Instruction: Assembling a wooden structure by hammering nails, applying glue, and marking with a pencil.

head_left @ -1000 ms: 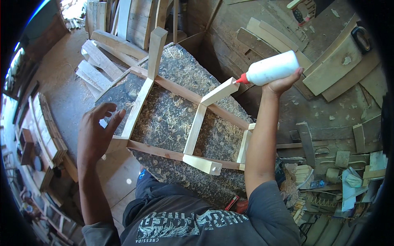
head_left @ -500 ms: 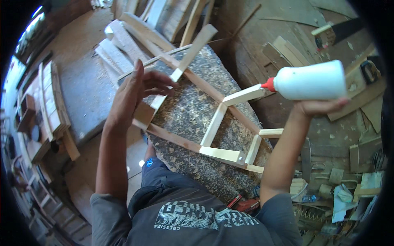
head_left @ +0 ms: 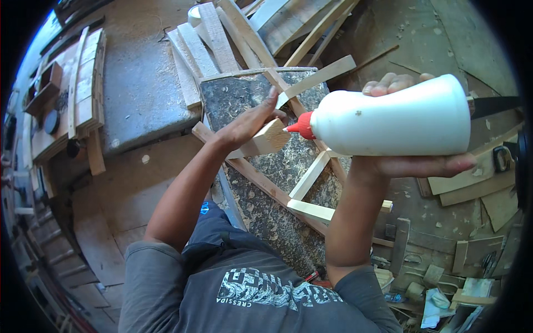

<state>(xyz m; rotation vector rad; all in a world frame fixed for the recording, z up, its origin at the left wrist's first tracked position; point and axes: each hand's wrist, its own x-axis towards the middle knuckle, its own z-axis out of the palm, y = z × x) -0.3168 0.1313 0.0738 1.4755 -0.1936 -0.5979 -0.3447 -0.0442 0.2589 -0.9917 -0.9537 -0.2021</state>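
My right hand is wrapped around a large white glue bottle, tipped on its side. The bottle's red nozzle points left, its tip almost at the end face of a short wooden post; I cannot tell whether they touch. Behind that post, my left hand grips it with curled fingers, thumb raised. The post stands up from a wooden frame of rails and crosspieces lying on a speckled worktop. Part of the frame is hidden by my right forearm and the bottle.
Loose boards are piled past the worktop's far end. Left of it is a dusty grey surface with stacked wood panels. A handsaw and offcuts lie at the right, with shavings scattered on the worktop.
My right hand has brought the bottle left and closer, its nozzle now by the post's end. My left hand has gone from open beside the frame to gripping the post. The view has shifted.
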